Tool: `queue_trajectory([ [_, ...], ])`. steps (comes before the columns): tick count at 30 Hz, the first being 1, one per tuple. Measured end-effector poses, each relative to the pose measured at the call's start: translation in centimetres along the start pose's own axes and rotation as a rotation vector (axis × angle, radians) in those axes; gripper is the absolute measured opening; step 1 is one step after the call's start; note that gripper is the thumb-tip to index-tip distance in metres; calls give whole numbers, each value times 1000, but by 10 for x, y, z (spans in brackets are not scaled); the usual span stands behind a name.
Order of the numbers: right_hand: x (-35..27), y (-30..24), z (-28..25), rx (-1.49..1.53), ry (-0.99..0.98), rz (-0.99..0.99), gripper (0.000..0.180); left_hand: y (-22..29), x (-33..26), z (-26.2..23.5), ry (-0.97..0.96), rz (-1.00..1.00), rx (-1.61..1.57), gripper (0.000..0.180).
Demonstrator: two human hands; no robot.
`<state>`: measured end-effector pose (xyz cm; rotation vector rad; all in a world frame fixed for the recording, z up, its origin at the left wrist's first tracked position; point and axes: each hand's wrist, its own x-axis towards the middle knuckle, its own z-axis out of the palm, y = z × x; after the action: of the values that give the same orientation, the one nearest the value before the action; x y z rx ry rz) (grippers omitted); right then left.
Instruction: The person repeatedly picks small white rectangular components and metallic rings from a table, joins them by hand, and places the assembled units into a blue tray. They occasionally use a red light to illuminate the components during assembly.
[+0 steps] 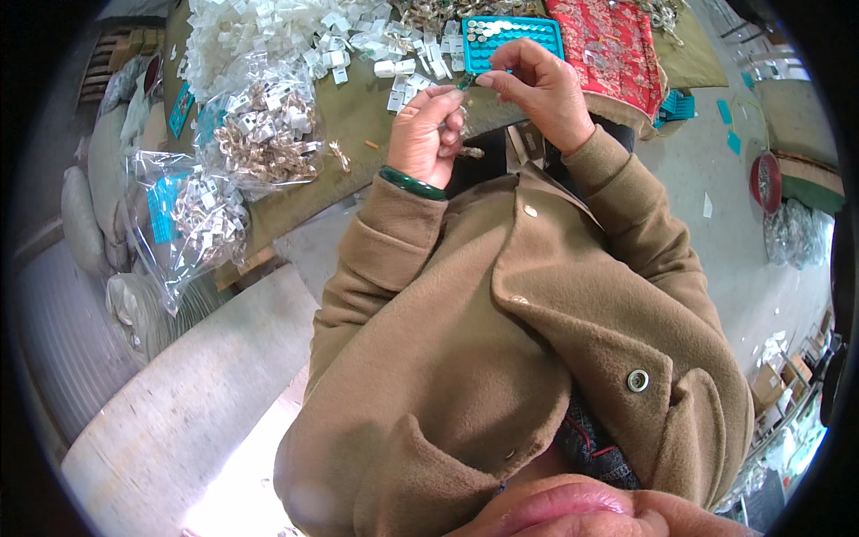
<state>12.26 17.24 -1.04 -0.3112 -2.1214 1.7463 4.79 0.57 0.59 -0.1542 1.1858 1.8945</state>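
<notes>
Both my hands meet above the near edge of the table. My left hand [428,134], with a green bangle [412,183] at the wrist, is closed, thumb against the fingers. A brownish cord [470,152] sticks out below its curled fingers. My right hand [550,98] pinches with thumb and forefinger at a small dark green piece [466,80], which also touches the left fingertips. Its exact kind is too small to tell. Just beyond the hands lies a blue tray [514,64] with rows of round hollows, some holding white discs.
White tags [255,31] are heaped at the far left. Clear bags of corded tags [264,134] and white tags [208,215] sit at the table's left edge. A red patterned cloth [608,54] lies right of the tray. A round red-rimmed container [765,182] stands farther right.
</notes>
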Motion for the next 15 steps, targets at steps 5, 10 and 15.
queue_trajectory([
  [5,-15,0,5,368,-42,273,14,-25,4,15,64,326,171,12],
  [10,-18,0,5,671,-45,385,11,-39,6,21,102,450,244,11],
  [15,-25,1,-2,687,-85,427,7,-45,5,12,122,429,429,8],
])
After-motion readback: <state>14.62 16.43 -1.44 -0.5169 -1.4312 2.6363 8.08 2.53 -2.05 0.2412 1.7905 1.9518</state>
